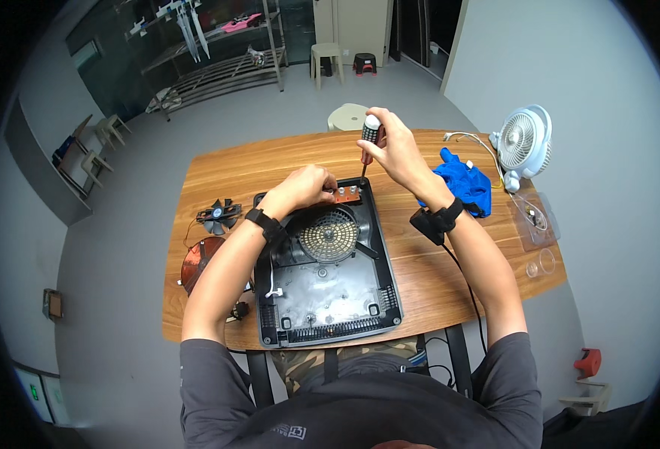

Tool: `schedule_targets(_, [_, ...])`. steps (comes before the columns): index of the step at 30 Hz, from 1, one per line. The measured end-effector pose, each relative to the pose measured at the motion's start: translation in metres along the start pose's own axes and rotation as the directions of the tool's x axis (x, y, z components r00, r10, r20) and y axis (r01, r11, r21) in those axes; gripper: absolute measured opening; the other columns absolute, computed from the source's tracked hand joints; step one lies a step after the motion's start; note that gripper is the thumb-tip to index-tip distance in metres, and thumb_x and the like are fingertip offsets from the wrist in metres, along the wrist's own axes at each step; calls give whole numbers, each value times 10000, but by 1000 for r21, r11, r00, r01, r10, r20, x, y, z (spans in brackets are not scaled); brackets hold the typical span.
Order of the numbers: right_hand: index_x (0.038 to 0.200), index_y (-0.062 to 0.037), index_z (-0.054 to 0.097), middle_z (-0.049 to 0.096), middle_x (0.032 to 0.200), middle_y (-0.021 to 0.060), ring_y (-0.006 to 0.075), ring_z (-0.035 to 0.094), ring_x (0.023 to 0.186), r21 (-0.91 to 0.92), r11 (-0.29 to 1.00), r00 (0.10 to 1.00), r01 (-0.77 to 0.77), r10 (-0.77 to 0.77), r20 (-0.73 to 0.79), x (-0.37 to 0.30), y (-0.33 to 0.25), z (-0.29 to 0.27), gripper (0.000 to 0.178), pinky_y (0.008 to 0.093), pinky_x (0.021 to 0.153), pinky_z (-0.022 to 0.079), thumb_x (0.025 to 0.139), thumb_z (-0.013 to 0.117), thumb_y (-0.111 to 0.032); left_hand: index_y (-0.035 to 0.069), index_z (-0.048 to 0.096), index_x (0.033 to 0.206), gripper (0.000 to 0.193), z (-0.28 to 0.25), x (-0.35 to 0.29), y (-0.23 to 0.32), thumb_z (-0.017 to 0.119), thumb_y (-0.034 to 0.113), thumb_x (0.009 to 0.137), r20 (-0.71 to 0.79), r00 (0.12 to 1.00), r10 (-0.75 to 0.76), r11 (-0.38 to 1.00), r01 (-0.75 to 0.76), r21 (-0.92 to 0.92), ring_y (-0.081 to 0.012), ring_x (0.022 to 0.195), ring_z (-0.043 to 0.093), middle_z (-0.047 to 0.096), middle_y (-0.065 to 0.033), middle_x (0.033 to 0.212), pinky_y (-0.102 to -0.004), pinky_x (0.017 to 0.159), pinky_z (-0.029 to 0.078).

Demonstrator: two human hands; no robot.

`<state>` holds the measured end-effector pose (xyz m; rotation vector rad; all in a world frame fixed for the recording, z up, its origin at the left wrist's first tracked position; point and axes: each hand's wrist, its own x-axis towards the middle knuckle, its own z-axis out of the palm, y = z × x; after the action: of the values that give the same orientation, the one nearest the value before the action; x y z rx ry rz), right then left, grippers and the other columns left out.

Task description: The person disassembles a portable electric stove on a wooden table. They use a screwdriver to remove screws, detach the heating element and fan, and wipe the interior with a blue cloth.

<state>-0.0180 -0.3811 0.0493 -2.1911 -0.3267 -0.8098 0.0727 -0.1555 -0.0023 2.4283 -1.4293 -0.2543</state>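
Note:
A black plastic appliance housing with a round vent grille lies open side up in front of me. My right hand is wrapped round a screwdriver, held nearly upright with its tip at the housing's far right corner. Whether the tip sits on a screw is too small to tell. At the housing's far edge my left hand has its fingers curled on the left end of a narrow orange-brown circuit board with small silvery round parts. The fingers hide that end of the board.
Left of the housing lie a small black fan and a copper-coloured coil disc. To the right are a blue cloth, a light-blue desk fan, a clear plastic tray and a clear cup. A cable hangs from my right wrist strap.

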Motion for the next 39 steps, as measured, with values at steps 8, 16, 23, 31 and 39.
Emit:
schedule_targets(8, [1297, -54, 529, 594, 1020, 136, 242, 659, 778, 82, 996, 998, -25, 19, 62, -2, -5, 8, 501, 384, 703, 557, 870, 788, -88, 46, 784, 1025, 326, 10, 1, 6, 865, 196, 747, -33, 999, -28, 1000, 28, 5, -350, 938, 688, 722, -151, 956, -438, 843, 541])
schedule_targets(16, [1307, -76, 510, 594, 1084, 191, 403, 638, 975, 58, 998, 996, -3, -2, 87, -2, 0, 16, 523, 474, 845, 530, 870, 785, -152, 31, 790, 992, 316, 12, 2, 3, 872, 183, 727, -56, 998, -38, 999, 38, -8, -344, 894, 685, 716, -153, 912, -433, 813, 539])
schedule_targets(23, [1307, -72, 511, 582, 1040, 149, 283, 662, 835, -5, 999, 996, 54, -54, 64, -3, -4, 11, 500, 392, 737, 557, 889, 781, -122, 34, 791, 992, 314, 15, 4, -1, 872, 181, 727, -57, 998, -20, 1000, 19, -10, -341, 888, 680, 717, -148, 917, -434, 812, 537])
schedule_targets(31, [1307, -73, 505, 597, 1113, 205, 429, 640, 1013, 10, 1000, 997, 15, -15, 70, -1, -4, 11, 544, 479, 848, 540, 856, 796, -162, 32, 792, 986, 295, 11, 2, 3, 866, 178, 740, -38, 999, -37, 999, 37, -5, -340, 909, 683, 723, -151, 924, -428, 823, 539])
schedule_targets(39, [1297, -60, 509, 595, 1110, 216, 440, 640, 1012, -22, 999, 996, 46, -44, 82, 0, -9, 13, 546, 486, 848, 543, 846, 802, -157, 26, 791, 983, 287, 10, 2, 6, 863, 167, 743, -51, 997, -56, 998, 56, -7, -346, 898, 693, 736, -158, 951, -422, 816, 546])
